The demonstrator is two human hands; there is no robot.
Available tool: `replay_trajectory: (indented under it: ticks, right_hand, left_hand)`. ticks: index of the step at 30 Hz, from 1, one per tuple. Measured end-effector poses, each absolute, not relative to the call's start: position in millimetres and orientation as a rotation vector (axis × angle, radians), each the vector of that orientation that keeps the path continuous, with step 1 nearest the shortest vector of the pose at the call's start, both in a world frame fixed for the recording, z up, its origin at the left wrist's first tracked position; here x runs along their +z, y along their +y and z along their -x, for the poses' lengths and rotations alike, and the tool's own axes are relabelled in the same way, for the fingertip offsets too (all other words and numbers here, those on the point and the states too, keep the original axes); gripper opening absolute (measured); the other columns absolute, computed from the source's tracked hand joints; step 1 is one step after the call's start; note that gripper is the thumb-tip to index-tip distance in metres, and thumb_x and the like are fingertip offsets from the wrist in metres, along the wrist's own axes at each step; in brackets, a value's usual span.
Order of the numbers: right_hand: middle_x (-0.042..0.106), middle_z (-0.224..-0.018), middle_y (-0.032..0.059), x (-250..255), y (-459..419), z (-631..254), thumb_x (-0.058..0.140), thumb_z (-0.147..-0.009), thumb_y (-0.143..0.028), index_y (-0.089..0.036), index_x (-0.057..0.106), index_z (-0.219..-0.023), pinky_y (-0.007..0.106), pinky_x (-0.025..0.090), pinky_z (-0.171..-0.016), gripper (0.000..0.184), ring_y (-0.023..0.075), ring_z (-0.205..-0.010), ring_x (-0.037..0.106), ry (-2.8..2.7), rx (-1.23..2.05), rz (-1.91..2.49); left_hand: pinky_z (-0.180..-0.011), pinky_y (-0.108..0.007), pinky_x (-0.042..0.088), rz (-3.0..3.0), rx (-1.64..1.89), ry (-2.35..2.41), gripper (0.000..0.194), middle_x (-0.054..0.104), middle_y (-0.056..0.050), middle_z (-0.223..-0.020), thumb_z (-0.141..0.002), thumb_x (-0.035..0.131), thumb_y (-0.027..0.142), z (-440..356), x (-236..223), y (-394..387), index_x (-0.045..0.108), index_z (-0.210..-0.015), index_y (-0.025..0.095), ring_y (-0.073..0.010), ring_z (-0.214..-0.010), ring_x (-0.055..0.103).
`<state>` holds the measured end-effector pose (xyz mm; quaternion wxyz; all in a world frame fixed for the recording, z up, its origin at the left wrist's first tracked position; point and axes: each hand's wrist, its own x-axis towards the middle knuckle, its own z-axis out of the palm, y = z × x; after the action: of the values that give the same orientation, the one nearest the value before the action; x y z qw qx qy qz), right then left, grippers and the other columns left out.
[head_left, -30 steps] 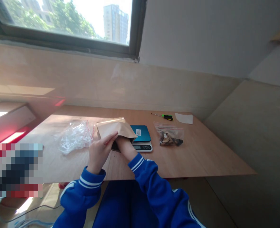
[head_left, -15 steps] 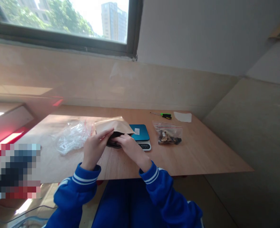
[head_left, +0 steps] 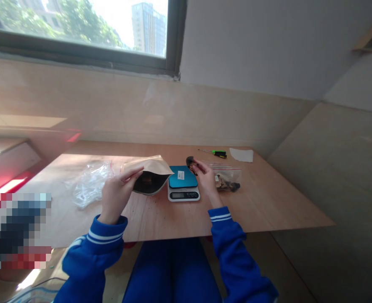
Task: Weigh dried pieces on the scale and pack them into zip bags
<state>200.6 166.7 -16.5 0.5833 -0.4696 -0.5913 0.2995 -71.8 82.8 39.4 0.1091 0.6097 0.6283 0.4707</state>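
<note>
My left hand [head_left: 118, 194] pinches the edge of a brown paper pouch [head_left: 151, 164], whose mouth gapes toward me and shows a dark inside. Between the fingertips of my right hand [head_left: 205, 179] is a dark, curled dried piece [head_left: 189, 161], held above the right edge of a kitchen scale [head_left: 184, 196]. The scale has a blue top plate with a white label and a small display at the front. Just behind my right hand lies a clear zip bag [head_left: 228, 181] of similar dark and tan dried pieces, partly covered by the hand.
Crumpled clear plastic bags [head_left: 89, 185] lie on the wooden table [head_left: 261, 206] at the left. Toward the back right are a green and black screwdriver [head_left: 219, 153] and a white paper piece [head_left: 241, 155]. Dark crumbs dot the table before the pouch.
My right hand has come out of the pouch and moved right with a dark dried piece in its fingers. The scale's front is now uncovered. My left hand still grips the pouch.
</note>
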Motion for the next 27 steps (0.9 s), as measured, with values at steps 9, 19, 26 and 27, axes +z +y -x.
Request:
replay_trajectory:
  ticks: [9, 19, 26, 27]
  right_hand:
    - [0.07, -0.117, 0.0119, -41.0, 191.4, -184.6, 0.053, -0.083, -0.009, -0.017, 0.072, -0.106, 0.041, 0.042, -0.103, 0.031, 0.0224, -0.113, 0.061, -1.763, 0.528, 1.267]
    - [0.043, -0.148, 0.0143, -35.5, 143.2, -164.6, 0.041, -0.083, 0.004, -0.02, 0.059, -0.127, 0.053, 0.025, -0.11, 0.054, 0.0287, -0.138, 0.034, -2.35, -0.126, 1.416]
    - [0.061, -0.122, 0.0111, -1.6, 102.2, -164.9, 0.037, -0.075, 0.007, -0.019, 0.068, -0.108, 0.044, 0.041, -0.103, 0.053, 0.0237, -0.12, 0.051, -2.15, 0.132, 1.186]
    - [0.064, -0.113, 0.0091, 5.2, 94.1, -160.6, 0.036, -0.075, 0.006, -0.02, 0.069, -0.103, 0.04, 0.043, -0.101, 0.051, 0.0214, -0.115, 0.054, -2.127, 0.203, 1.097]
  left_hand:
    - [-0.083, -0.031, 0.054, -1.762, 1.355, 1.846, 0.025, 0.077, 0.001, -0.095, -0.083, 0.059, 0.037, 75.0, 39.6, 81.6, 0.075, -0.102, 0.03, -0.0213, -0.089, 0.071]
    - [-0.083, -0.032, 0.053, -1.751, 1.34, 1.817, 0.025, 0.076, 0.001, -0.096, -0.083, 0.059, 0.037, 73.7, 40.9, 78.6, 0.075, -0.101, 0.03, -0.0221, -0.09, 0.07]
    - [-0.082, -0.032, 0.053, -1.748, 1.346, 1.824, 0.025, 0.077, 0.0, -0.095, -0.083, 0.059, 0.037, 72.7, 39.1, 77.3, 0.075, -0.102, 0.03, -0.0218, -0.09, 0.071]
    - [-0.081, -0.031, 0.053, -1.755, 1.344, 1.826, 0.025, 0.077, 0.001, -0.095, -0.084, 0.059, 0.036, 71.3, 38.7, 77.3, 0.075, -0.102, 0.03, -0.0219, -0.089, 0.071]
